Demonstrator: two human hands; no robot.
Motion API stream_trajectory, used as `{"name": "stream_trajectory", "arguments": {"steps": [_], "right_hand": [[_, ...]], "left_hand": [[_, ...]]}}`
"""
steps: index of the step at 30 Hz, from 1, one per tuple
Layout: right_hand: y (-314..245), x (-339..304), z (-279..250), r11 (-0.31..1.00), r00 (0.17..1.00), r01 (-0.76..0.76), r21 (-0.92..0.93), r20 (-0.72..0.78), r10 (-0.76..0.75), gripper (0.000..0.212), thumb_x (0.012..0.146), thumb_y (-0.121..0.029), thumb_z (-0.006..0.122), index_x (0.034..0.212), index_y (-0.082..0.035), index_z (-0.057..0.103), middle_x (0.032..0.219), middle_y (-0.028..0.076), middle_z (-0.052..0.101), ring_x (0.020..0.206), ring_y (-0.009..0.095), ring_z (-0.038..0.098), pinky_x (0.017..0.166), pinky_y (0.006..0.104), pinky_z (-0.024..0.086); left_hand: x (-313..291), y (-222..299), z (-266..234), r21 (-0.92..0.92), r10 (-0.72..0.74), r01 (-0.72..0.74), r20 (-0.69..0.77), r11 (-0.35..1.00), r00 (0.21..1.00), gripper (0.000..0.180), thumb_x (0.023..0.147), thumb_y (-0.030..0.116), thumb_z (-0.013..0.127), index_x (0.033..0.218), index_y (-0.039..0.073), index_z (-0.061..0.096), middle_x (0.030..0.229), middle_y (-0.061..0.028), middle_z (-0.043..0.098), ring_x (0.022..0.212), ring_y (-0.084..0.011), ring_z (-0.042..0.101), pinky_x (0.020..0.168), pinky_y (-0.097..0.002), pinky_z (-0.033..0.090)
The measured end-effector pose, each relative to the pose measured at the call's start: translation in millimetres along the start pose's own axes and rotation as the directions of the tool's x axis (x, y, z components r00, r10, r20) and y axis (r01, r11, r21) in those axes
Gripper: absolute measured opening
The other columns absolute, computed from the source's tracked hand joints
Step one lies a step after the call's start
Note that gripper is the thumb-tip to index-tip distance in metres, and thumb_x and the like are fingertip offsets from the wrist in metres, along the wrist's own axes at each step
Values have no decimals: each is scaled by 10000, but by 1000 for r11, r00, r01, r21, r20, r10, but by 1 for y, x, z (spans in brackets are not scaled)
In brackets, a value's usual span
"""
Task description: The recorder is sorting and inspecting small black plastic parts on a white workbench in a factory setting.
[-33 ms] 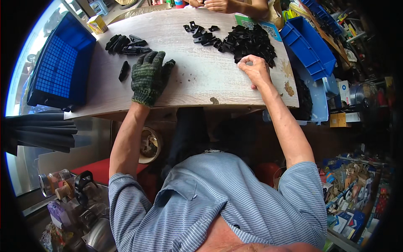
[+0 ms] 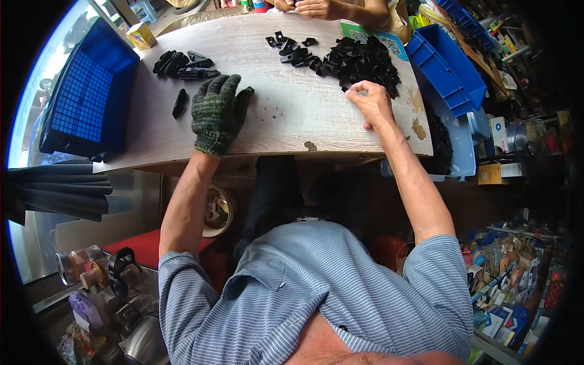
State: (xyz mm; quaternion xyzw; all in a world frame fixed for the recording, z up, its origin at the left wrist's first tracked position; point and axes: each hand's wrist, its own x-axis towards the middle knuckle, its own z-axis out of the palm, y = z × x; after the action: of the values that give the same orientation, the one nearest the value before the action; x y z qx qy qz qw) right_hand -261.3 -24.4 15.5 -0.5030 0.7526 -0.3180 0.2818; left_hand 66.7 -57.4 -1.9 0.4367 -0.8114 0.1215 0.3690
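Fingers of the gloved left hand [image 2: 218,111] lie spread; right hand [image 2: 372,103] pinches something hidden.

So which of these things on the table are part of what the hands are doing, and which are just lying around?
In use:
- left hand, gloved, flat on the table
- right hand, bare, at the big pile of black parts
- small row of black parts near the glove

Lying about:
- blue crate
- blue bin
- yellow box
- another person's hands across the table
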Motion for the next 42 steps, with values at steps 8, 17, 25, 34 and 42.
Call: {"name": "stream_trajectory", "arguments": {"steps": [8,17,25,34,42], "right_hand": [[4,-37,4,782,955,-193,593,295,12,173,911,-197,685,920,-39,615,493,-22,415,396,117,430,403,288,446],[14,-58,26,736,968,-7,677,189,-164,229,986,-256,620,971,-32,665,550,-54,474,391,45,377,392,238,385],[5,-63,41,821,958,69,567,191,-212,273,1001,-311,602,935,-52,657,523,-48,438,400,60,379,401,235,402],[-11,-76,40,704,992,-78,706,123,-14,323,1018,-356,504,811,-108,512,498,-51,295,390,80,342,372,319,497],[-12,-75,44,568,997,-75,819,56,50,323,994,-330,495,752,-116,483,503,-28,313,386,96,349,369,358,519]], "left_hand": [[-2,129,42,-625,-205,155,-8,765,979,391,803,34,727,1187,67,669,1143,-157,679,1116,-359,616,958,-445,503],[-1,142,53,-733,-198,208,101,647,975,218,890,57,679,1106,29,670,980,-150,707,862,-327,689,766,-385,552],[4,134,55,-701,-428,601,442,384,788,226,950,227,632,1013,14,670,847,-135,696,681,-190,663,641,-349,531],[-11,31,-11,236,-410,386,63,892,910,219,852,285,705,951,92,674,885,-136,658,866,-359,616,741,-463,497],[-20,89,-2,-516,-108,199,201,833,974,137,906,137,646,1017,59,668,906,-166,668,834,-359,648,708,-449,512]]}}
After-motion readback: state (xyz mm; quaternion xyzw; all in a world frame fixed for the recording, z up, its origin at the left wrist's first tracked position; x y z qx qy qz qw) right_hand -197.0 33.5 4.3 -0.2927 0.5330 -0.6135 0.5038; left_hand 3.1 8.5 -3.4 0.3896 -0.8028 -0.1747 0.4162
